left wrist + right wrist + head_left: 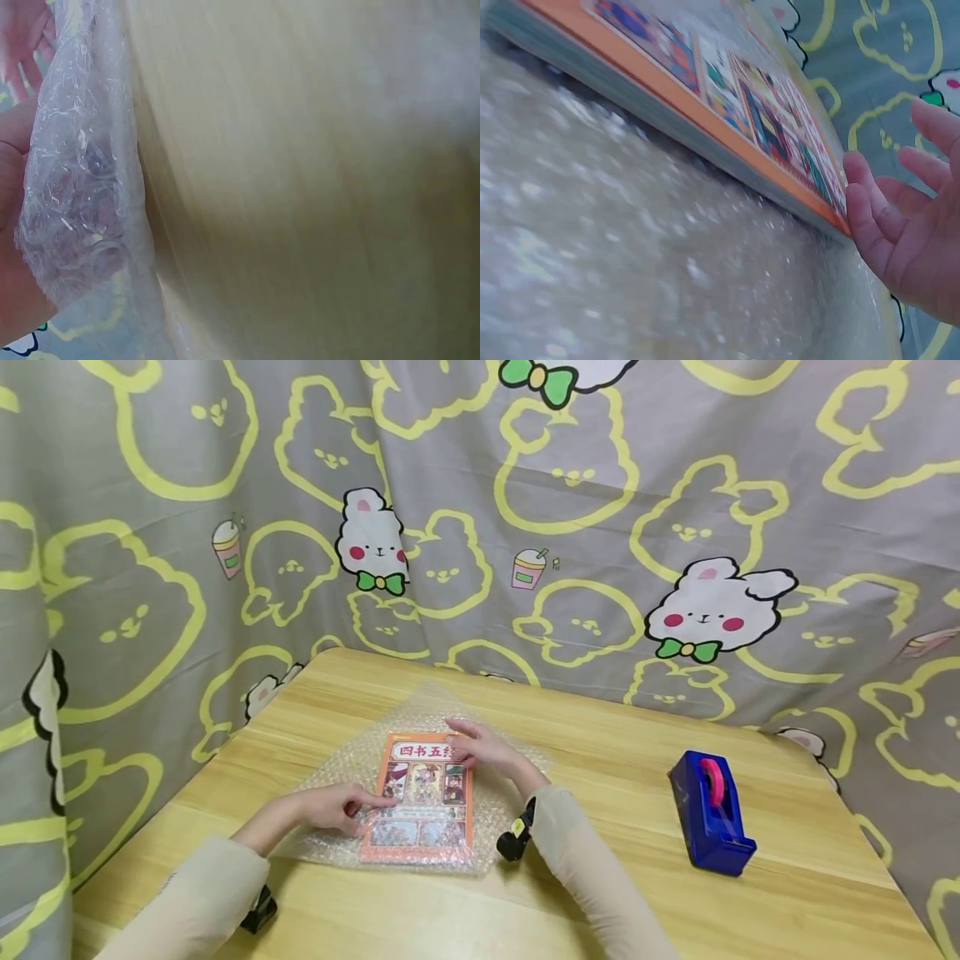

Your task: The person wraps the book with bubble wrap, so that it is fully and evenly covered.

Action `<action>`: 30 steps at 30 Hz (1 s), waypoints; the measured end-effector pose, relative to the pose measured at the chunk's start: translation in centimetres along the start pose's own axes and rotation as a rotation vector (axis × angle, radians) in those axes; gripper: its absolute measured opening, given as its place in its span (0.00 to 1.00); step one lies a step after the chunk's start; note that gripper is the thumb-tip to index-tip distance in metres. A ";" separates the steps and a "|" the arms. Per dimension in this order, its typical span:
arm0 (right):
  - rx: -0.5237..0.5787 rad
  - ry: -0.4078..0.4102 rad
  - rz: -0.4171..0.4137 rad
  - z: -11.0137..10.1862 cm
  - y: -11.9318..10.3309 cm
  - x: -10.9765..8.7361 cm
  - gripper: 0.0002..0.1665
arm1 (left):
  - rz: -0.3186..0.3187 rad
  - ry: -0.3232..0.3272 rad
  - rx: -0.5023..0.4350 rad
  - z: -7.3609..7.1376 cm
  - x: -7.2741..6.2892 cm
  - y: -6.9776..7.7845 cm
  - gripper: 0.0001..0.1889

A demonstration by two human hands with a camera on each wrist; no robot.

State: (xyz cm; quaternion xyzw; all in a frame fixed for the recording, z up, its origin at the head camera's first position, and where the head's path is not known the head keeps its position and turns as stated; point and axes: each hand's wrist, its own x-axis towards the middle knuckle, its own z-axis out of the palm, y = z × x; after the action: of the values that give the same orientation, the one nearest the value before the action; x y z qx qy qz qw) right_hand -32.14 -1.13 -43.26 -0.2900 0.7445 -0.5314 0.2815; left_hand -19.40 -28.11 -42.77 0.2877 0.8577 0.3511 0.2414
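An orange-covered book point(424, 852) with cartoon panels and Chinese characters lies face up on a sheet of bubble wrap point(337, 768). Wrap also covers its lower part. My left hand point(337, 806) is at the book's left side, its extended index finger touching the cover near mid-height. In the left wrist view, a raised fold of bubble wrap point(82, 187) hides part of that hand. My right hand point(487, 750) lies over the book's upper right corner, fingers spread loosely. The right wrist view shows this hand point(919, 217) beside the book's edge point(705, 142), holding nothing.
A blue tape dispenser point(708, 827) with a pink roll point(712, 782) stands on the right of the wooden table point(600, 868). Grey patterned cloth point(465, 468) hangs behind the table and along its sides. Each wrist carries a small black device.
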 end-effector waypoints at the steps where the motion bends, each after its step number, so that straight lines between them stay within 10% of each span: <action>1: 0.008 0.011 0.006 -0.1 -0.2 0.0 0.32 | -0.003 0.002 0.001 0.0 0.0 0.0 0.30; 16: 0.306 0.392 0.088 -2.9 5.4 3.6 0.35 | -0.066 0.026 0.021 0.2 0.5 0.0 0.30; 30: 0.382 0.271 0.122 -1.9 0.5 2.3 0.37 | -0.080 0.046 0.006 0.1 0.1 0.0 0.31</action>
State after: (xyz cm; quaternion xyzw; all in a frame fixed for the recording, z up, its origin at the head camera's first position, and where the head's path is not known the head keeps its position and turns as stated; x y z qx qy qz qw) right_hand -35.10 -1.47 -43.51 -0.1118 0.6777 -0.6785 0.2603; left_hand -19.37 -27.98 -42.85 0.2456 0.8749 0.3452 0.2347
